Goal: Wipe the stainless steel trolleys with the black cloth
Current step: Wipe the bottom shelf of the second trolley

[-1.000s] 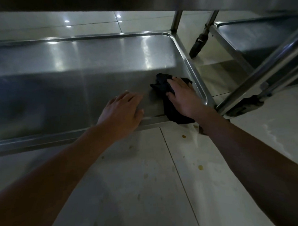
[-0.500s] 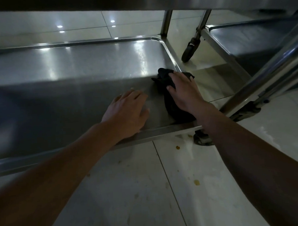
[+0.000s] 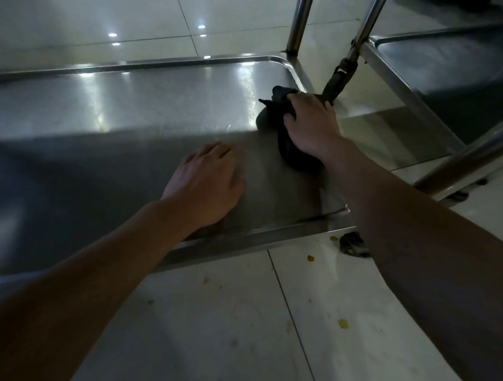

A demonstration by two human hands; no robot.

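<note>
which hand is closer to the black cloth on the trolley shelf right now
Right. The right hand lies on top of the black cloth, fingers curled into it near the shelf's right rim. The left hand rests flat on the bare steel to the cloth's left, apart from it.

Looks like a commercial kitchen or catering back room, going by the low stainless steel trolley shelf [image 3: 131,109] with its raised rim and tubular steel posts [image 3: 300,21]. Beside it, a second steel trolley [image 3: 446,66] on a black caster wheel [image 3: 336,83], both parked on a glossy pale tiled floor [image 3: 216,330] reflecting ceiling lights. Spotted with small yellowish food spills [image 3: 343,323] near the shelf's front edge.
</note>
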